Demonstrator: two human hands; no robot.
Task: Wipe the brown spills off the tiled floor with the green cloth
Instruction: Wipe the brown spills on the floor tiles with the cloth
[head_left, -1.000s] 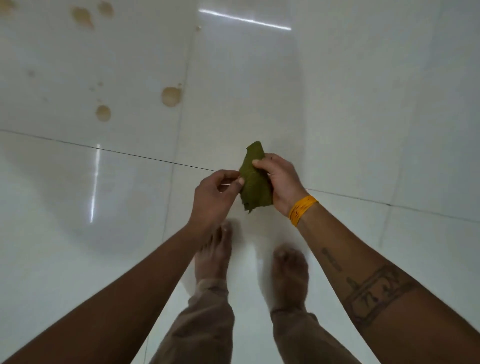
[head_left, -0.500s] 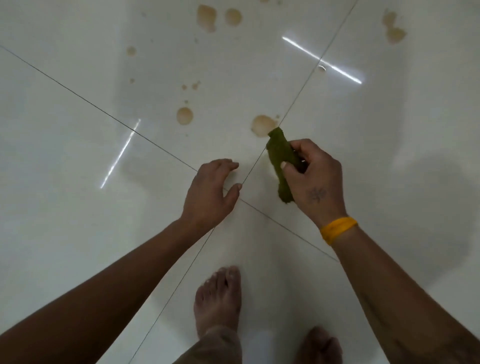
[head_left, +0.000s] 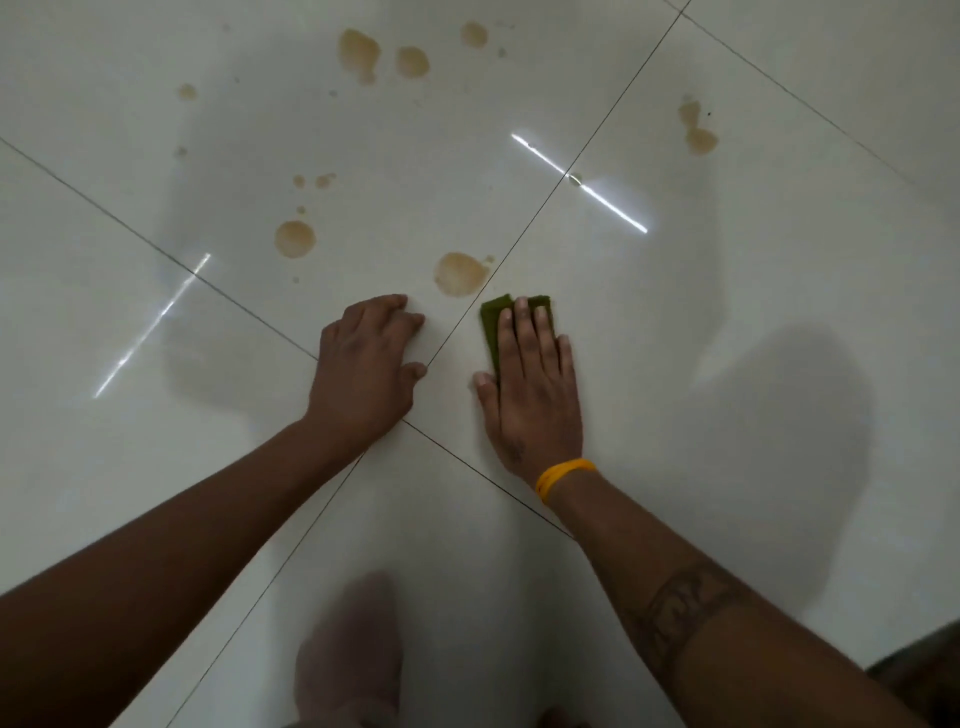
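Note:
My right hand (head_left: 535, 384) lies flat on the green cloth (head_left: 491, 325) and presses it to the white tiled floor (head_left: 727, 291). Only the cloth's front and left edges show past my fingers. Just ahead and left of the cloth is the nearest brown spill (head_left: 460, 274), apart from it. Another round spill (head_left: 294, 238) sits further left, and several more lie farther away, among them a large spill (head_left: 358, 53) and a spill (head_left: 696, 130) at the right. My left hand (head_left: 366, 371) rests on the floor with fingers bent, holding nothing.
Dark grout lines (head_left: 519, 244) cross under my hands. My bare foot (head_left: 348, 660) is blurred at the bottom centre. Bright light streaks (head_left: 582, 182) reflect off the glossy tiles. A dark object (head_left: 924, 670) shows at the bottom right corner.
I have gone from standing to low over the floor. My left hand let go of the cloth and came down on the tile. My right hand laid the cloth flat beside the nearest spill.

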